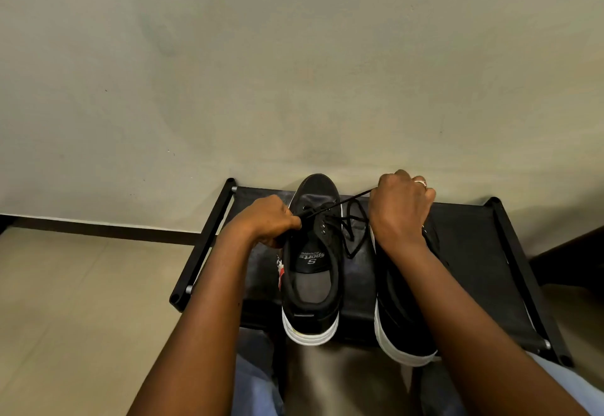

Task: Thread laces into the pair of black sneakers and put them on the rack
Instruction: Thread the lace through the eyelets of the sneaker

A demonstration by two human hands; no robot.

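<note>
Two black sneakers with white soles are seen standing side by side on the black fabric top of a low rack point(474, 252) in the lower middle of the frame, toes pointed toward the pale wall point(294, 56). The left sneaker point(312, 271) is shown open from above, its grey insole and a printed tongue label visible. The right sneaker point(402, 317) is largely covered by the right forearm.

A black lace point(351, 219) is threaded through the front eyelets of the left sneaker. One end is pinched by the curled fingers of the left hand point(264, 219) at the left edge of the shoe, just beside the eyelets. The other end is drawn up and to the right and is held in the closed right hand point(403, 206), which sits above the front of the right sneaker; a ring is worn on one finger. Slack loops of lace are seen lying between the two shoes.

A small red and white tag point(281, 273) is visible at the left side of the left sneaker. Pale floor tiles point(81, 301) fill the lower left of the frame, and blue trousers point(251, 383) are seen at the bottom edge.
</note>
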